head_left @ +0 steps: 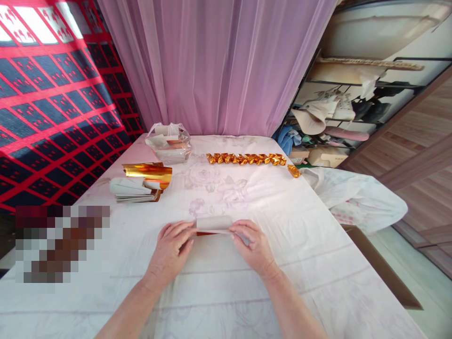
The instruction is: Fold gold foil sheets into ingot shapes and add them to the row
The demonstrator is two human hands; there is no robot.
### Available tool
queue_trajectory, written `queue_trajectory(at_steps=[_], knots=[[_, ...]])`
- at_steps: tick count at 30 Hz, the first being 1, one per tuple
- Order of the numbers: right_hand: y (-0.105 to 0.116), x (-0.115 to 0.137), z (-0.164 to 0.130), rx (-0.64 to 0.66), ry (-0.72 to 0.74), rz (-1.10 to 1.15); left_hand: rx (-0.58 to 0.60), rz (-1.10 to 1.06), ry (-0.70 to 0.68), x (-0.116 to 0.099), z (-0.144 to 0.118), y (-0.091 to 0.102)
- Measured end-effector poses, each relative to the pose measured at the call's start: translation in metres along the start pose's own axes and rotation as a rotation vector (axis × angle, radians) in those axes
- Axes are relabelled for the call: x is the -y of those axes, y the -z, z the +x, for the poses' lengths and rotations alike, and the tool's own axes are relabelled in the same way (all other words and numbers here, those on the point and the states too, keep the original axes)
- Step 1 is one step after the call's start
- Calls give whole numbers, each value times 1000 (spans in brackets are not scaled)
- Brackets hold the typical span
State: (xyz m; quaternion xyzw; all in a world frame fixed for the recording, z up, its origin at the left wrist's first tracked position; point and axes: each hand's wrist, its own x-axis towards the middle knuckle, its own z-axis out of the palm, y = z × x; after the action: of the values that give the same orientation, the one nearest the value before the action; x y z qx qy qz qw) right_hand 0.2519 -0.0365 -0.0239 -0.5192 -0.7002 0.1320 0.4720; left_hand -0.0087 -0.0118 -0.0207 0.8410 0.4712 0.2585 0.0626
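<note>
My left hand point(172, 245) and my right hand point(254, 245) rest on the cloth-covered worktop point(226, 292), each pinching one end of a small folded paper strip point(214, 224) that lies flat between them, its white side up and a sliver of copper-coloured foil showing along the near edge. My fingers are drawn together on the strip's ends rather than spread, which looks like a way to keep the fold pressed and square against the surface. Beyond my hands, well apart, a chain of folded gold pieces point(247, 159) stretches in a row, with one loose gold piece point(294, 171) just past its end toward my right. Ahead of my left hand sits a stack of foil sheets point(137, 188), white faces up, with one shiny gold sheet point(150, 172) curling over the top. Farther on is a clear plastic bag point(169, 143) with more sheets inside. Past my right hand, off the worktop's edge, lies a white bundle of cloth point(356, 197). Nothing stands between my hands and the strip; a pink curtain point(219, 66) hangs behind everything.
</note>
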Motion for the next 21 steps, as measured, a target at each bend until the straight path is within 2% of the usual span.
queue_trajectory(at_steps=[4, 15, 21], knots=[[7, 3, -3, 66, -52, 13, 19, -1, -19, -1, 0, 2], [-1, -5, -3, 1, -77, -173, 54, 20, -8, -5, -1, 5], [-4, -7, -5, 62, -97, -246, 68, 20, -10, -7, 0, 5]])
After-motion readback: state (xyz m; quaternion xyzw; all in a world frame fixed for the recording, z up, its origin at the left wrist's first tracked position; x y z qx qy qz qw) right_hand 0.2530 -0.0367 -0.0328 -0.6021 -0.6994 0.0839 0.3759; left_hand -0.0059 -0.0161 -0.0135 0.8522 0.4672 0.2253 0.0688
